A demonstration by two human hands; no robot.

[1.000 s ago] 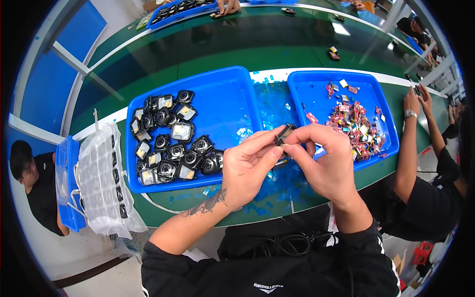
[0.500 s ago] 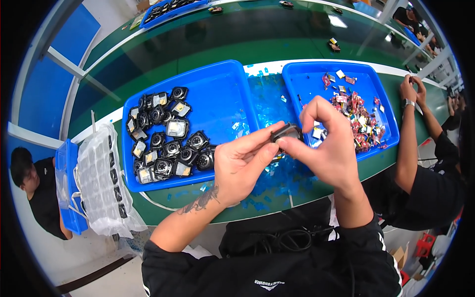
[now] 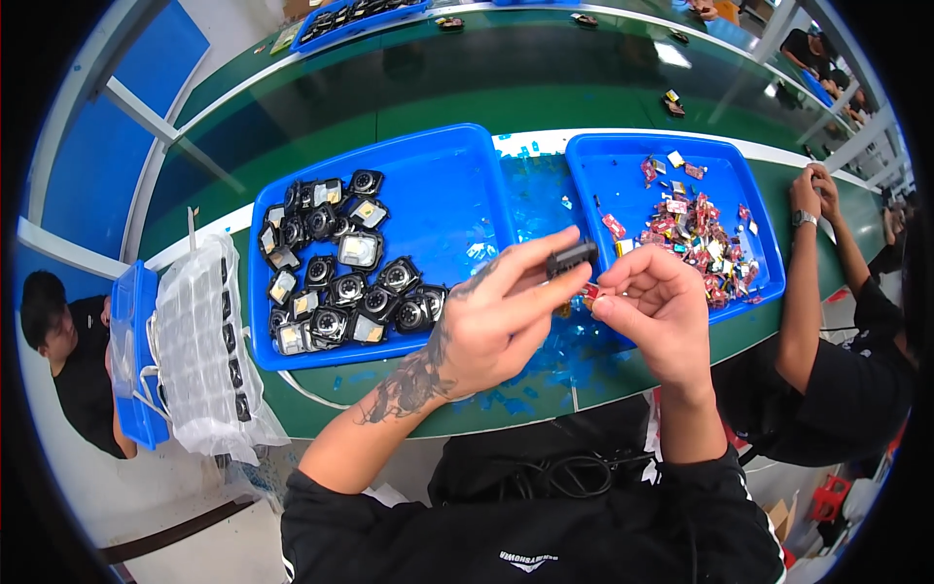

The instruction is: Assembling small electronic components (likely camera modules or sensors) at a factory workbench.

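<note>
My left hand [image 3: 496, 326] pinches a black watch case [image 3: 572, 257] between its fingers, tilted edge-on above the gap between two blue trays. Close beside it, my right hand [image 3: 662, 311] grips a small red-and-yellow part [image 3: 590, 294] with thumb and forefinger. Whether that part is still joined to the case is hidden by the fingers. In the left blue tray [image 3: 443, 180] lie many black watch cases [image 3: 347, 289], some showing round dark backs, others pale squares. Small red, white and yellow parts [image 3: 696, 234] are heaped in the right blue tray [image 3: 608, 175].
Bits of blue film [image 3: 545, 190] litter the green bench between the trays. A clear plastic blister sheet [image 3: 195, 341] stands at the left. Beyond runs a dark green conveyor [image 3: 525, 83] carrying small parts. A co-worker's hands [image 3: 815, 190] are at the right; another person [image 3: 68, 360] sits left.
My left hand has turned, raising the watch case upright. My right hand has drawn back slightly from the case, and the red part now shows in its fingers. The whole view has shifted a little.
</note>
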